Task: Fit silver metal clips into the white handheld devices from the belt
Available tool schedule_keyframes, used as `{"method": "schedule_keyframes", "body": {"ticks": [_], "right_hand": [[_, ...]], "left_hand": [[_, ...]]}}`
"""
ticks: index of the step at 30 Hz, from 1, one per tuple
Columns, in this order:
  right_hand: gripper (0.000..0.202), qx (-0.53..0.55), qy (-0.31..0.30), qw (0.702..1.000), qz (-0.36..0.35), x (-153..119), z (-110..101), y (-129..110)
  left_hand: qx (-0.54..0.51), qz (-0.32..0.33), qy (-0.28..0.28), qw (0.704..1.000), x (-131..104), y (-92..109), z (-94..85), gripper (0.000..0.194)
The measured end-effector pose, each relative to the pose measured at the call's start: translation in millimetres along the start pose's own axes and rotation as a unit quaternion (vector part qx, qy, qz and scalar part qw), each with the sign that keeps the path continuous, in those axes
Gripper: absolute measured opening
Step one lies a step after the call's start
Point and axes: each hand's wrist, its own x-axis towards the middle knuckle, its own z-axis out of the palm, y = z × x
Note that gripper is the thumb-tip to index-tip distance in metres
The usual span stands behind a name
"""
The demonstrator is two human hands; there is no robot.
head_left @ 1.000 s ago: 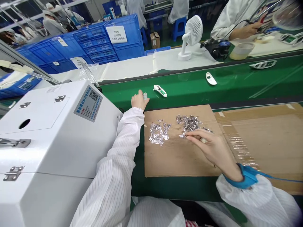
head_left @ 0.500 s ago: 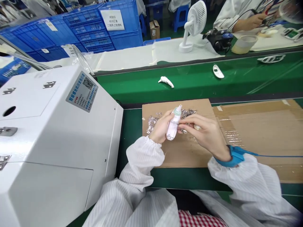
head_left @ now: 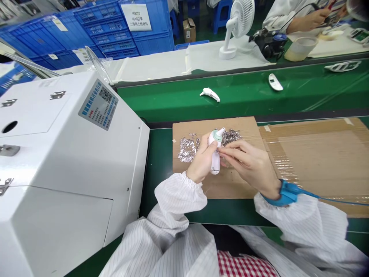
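Note:
My left hand (head_left: 202,159) is wrapped round a white ear thermometer (head_left: 215,165) with a pale green collar, its tip pointing up and to the right. The fingers of my right hand (head_left: 250,163) are pinched together against the thermometer's right side; whatever lies between them is too small to make out. Under both hands is a cardboard sheet (head_left: 230,188). On it, left of my left hand, small shiny metal parts (head_left: 187,150) lie spread out, and a denser pile of metal parts (head_left: 230,136) sits behind the thermometer. A blue wrist strap (head_left: 285,193) circles my right wrist.
A large white machine (head_left: 72,161) stands close on my left. Beyond the cardboard, a green conveyor belt (head_left: 173,98) carries white thermometer pieces (head_left: 210,94). Farther back are a white fan (head_left: 238,23), blue crates (head_left: 106,30) and another person's hand (head_left: 311,20).
The thermometer has turned in my left hand, whose thumb now lies across it. My right fingertips stay at its side. The pieces on the belt have shifted right.

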Motion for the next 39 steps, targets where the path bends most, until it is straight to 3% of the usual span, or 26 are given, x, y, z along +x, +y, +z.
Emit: {"method": "schedule_keyframes", "body": {"ticks": [4, 9, 12, 15, 17, 21, 23, 30, 37, 39], "right_hand": [[0.017, -0.026, -0.024, 0.999, 0.019, -4.4, 4.0, -2.6], [0.022, 0.035, -0.031, 0.997, 0.069, -7.2, 15.9, -5.9], [0.024, 0.104, -0.049, 0.99, 0.083, -1.1, 20.6, -7.6], [0.025, 0.125, -0.038, 0.983, 0.132, 7.4, 25.6, -3.7], [0.019, 0.097, -0.095, 0.978, 0.159, 11.3, 32.4, 2.1], [0.017, 0.05, -0.284, 0.948, 0.136, 13.1, 56.3, 9.3], [0.016, 0.04, -0.319, 0.938, 0.129, 12.8, 70.0, 7.1], [0.015, -0.008, -0.325, 0.931, 0.164, 14.8, 94.7, -7.6], [0.011, 0.023, -0.323, 0.931, 0.168, 10.2, 74.1, 0.4], [0.009, 0.066, -0.288, 0.938, 0.181, 10.7, 62.5, 2.2]], "left_hand": [[-0.035, 0.006, 0.026, 0.999, 1.6, -4.9, 0.7, 0.022], [-0.162, -0.031, 0.03, 0.986, 5.1, -6.3, -4.8, 0.014], [-0.224, -0.071, 0.048, 0.971, 7.2, 1.8, -16.8, 0.017], [-0.274, -0.056, 0.094, 0.956, 8.0, 12.6, -37.4, 0.026], [-0.302, -0.031, 0.129, 0.944, 6.3, 17.5, -53.8, 0.032], [-0.327, -0.002, 0.161, 0.931, -2.7, 17.8, -80.8, 0.036], [-0.327, 0.0, 0.16, 0.931, -7.8, 14.5, -88.0, 0.035], [-0.328, -0.023, 0.14, 0.934, -13.6, 3.6, -93.6, 0.033], [-0.328, -0.036, 0.122, 0.936, -12.0, -3.7, -88.7, 0.028], [-0.328, -0.046, 0.116, 0.936, -10.8, -10.1, -81.2, 0.025]]}}
